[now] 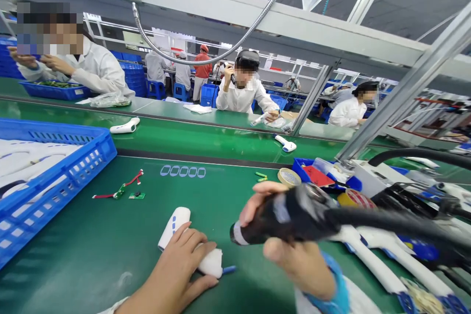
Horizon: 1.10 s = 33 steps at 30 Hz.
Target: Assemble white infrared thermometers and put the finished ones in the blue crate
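Note:
My left hand (184, 257) rests on a white handheld device (175, 225) lying on the green table, fingers curled over its middle. The device has blue buttons, and a short blue strip (228, 270) sticks out at its near right end. My right hand (300, 260) is wrapped around a black cylindrical tool (279, 213) with a pale tip and a thick black hose running off to the right. That tool is slightly blurred and hangs above the table, apart from the device. A blue band circles my right wrist.
A blue crate (79, 167) of white parts stands left. Red wires (138, 177) and a small green circuit board (137, 196) lie beyond my left hand. Tape rolls (289, 176), a blue bin (301, 169) and white devices (382, 260) crowd the right. People sit across the green conveyor (206, 138).

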Each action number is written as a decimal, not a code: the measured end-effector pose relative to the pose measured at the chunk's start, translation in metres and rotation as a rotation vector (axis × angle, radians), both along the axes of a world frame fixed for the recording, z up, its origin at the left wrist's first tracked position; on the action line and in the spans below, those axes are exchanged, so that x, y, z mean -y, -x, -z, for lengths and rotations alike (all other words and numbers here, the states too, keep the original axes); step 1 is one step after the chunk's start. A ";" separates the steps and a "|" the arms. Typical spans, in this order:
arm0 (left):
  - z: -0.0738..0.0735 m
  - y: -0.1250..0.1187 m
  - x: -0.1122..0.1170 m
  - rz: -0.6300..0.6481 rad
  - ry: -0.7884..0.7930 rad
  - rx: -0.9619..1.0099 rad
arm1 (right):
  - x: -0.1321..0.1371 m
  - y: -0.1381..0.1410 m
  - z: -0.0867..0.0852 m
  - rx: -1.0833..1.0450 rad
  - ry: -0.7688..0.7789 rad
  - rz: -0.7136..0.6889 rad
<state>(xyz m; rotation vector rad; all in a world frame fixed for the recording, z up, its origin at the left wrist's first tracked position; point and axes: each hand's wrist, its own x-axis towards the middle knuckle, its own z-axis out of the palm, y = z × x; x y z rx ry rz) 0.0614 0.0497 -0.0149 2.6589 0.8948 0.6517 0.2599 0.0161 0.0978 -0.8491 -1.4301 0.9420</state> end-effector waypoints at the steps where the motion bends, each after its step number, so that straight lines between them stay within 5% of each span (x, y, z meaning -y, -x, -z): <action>1: 0.002 -0.001 0.000 -0.015 -0.014 0.002 | 0.007 -0.013 -0.008 0.158 -0.016 0.016; 5: 0.003 -0.006 -0.001 -0.003 -0.028 -0.018 | 0.032 -0.062 -0.011 0.784 -0.085 -0.027; 11: -0.028 0.001 -0.017 -0.065 0.118 0.244 | 0.044 -0.118 0.054 1.484 -0.408 0.147; 13: -0.045 0.001 -0.023 -0.191 0.288 0.419 | 0.037 -0.130 0.061 1.510 -0.422 0.248; 16: -0.068 -0.005 -0.030 -0.362 0.653 0.730 | 0.006 -0.133 0.051 1.528 -0.209 0.303; 20: -0.078 -0.015 -0.041 -0.389 0.995 1.006 | -0.066 -0.117 0.046 1.610 -0.012 0.295; 27: -0.062 -0.008 -0.055 -0.409 1.147 1.197 | -0.154 -0.094 0.078 1.616 0.201 0.286; 33: -0.063 -0.005 -0.052 -0.312 1.241 1.234 | -0.160 -0.088 0.057 1.229 0.250 0.282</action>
